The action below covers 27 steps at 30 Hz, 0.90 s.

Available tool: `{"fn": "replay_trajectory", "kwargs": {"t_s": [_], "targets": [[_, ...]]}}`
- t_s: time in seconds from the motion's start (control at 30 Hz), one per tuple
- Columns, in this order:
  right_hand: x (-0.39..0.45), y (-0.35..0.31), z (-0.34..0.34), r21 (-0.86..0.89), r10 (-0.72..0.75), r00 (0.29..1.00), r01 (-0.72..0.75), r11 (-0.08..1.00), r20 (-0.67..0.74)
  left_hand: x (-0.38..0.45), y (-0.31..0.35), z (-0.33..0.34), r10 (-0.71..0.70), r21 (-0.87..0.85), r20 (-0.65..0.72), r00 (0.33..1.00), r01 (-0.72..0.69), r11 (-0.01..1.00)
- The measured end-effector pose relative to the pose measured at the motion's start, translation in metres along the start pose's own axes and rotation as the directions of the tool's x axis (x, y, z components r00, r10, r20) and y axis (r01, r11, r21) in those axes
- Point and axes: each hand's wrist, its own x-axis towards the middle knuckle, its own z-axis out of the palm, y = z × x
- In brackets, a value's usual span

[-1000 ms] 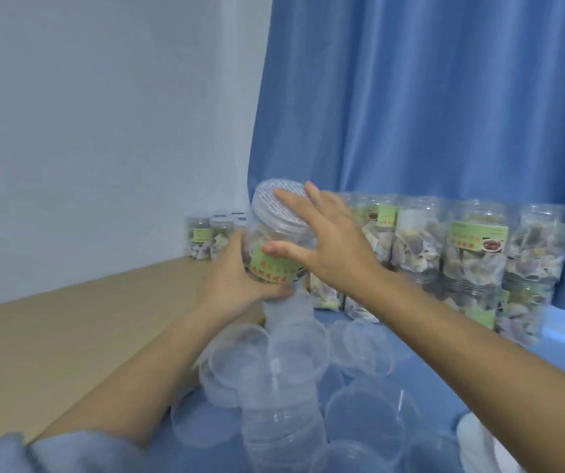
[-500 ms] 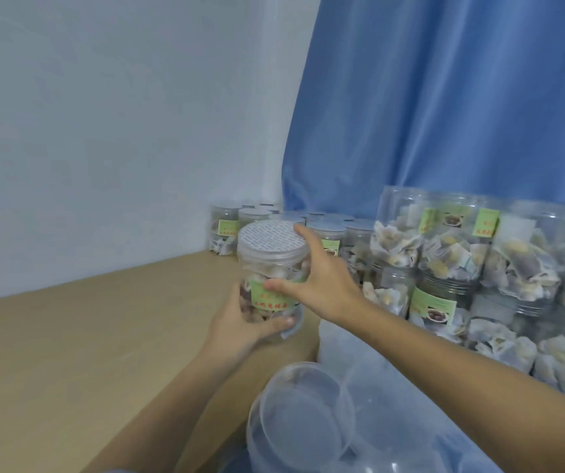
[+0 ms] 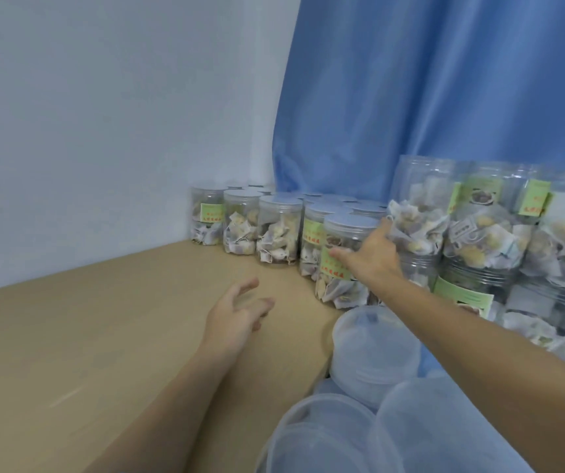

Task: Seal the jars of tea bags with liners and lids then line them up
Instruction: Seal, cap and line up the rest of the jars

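Observation:
A sealed clear jar of tea bags [image 3: 337,268] with a green label and a lid stands on the wooden table [image 3: 86,336], at the near end of a row of lidded jars [image 3: 276,230] that runs back to the wall corner. My right hand [image 3: 371,256] rests against this jar's right side, thumb across its label, fingers loosely bent. My left hand [image 3: 236,314] hovers above the table to the jar's left, fingers relaxed, holding nothing. Stacked jars without lids [image 3: 479,233], full of tea bags, stand to the right.
Clear plastic lids [image 3: 373,356] lie heaped at the bottom right on a blue cloth. A blue curtain [image 3: 445,80] hangs behind the jars and a white wall [image 3: 103,97] bounds the table's far side. Bare wood stretches to the left.
The jar that both hands held in the air now stands on the table at the end of the row. My left hand has let go and drawn back to the left.

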Motion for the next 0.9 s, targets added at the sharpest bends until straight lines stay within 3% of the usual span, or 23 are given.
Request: {"fn": "replay_trajectory", "kwargs": {"t_s": [0.1,0.37,0.53,0.67,0.77,0.9], "targets": [[0.009,-0.004,0.010,-0.008,0.057,0.998,-0.057,0.998,0.008,0.003,0.000,-0.004,0.001,-0.105,-0.032,0.999,-0.004,0.994],[0.025,0.004,0.014,0.201,0.028,0.968,-0.079,0.976,0.248,0.001,-0.001,0.001,0.009,-0.047,0.021,1.000,-0.008,0.999],[0.026,0.000,0.025,-0.043,0.134,0.986,-0.130,0.991,0.102,0.003,-0.004,0.001,0.005,-0.019,0.023,1.000,-0.004,1.000],[0.027,0.001,0.026,0.033,0.211,0.977,-0.212,0.977,0.029,0.004,-0.005,0.002,0.003,-0.013,0.015,1.000,-0.003,1.000],[0.025,0.006,0.031,0.102,0.140,0.987,-0.148,0.984,0.078,0.004,-0.005,0.002,0.002,-0.006,0.017,1.000,-0.001,1.000],[0.022,0.006,0.037,-0.032,0.091,0.976,-0.086,0.996,0.198,0.003,-0.003,0.002,-0.001,0.002,0.021,1.000,0.001,1.000]]}}
